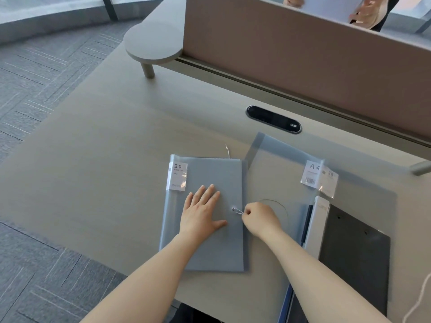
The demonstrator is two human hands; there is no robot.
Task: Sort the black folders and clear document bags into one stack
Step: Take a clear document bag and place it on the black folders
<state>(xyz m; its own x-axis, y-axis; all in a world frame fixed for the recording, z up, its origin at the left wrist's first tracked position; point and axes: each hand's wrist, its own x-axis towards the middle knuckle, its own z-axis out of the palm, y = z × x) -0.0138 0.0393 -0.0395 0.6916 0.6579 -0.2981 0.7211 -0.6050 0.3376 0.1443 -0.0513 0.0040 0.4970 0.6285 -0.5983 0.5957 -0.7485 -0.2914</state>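
A grey-blue document bag (pixel 217 173) lies flat on the desk, on top of a clear folder whose "20 pockets" label (pixel 177 176) shows at its upper left. My left hand (pixel 202 213) presses flat on the bag, fingers spread. My right hand (pixel 261 217) pinches a thin string (pixel 238 210) that runs to the bag's button closure at its right edge. To the right lies a large clear bag with an "A4" label (pixel 312 174), and on it a black folder (pixel 354 257) with a white spine (pixel 318 224).
The desk (pixel 116 159) has a black oval cable port (pixel 274 119) behind the bags. A brown partition (pixel 303 57) closes the far side; another person's hands hold white paper above it. A round side shelf (pixel 152 43) stands at far left. A white cable (pixel 419 299) hangs at bottom right.
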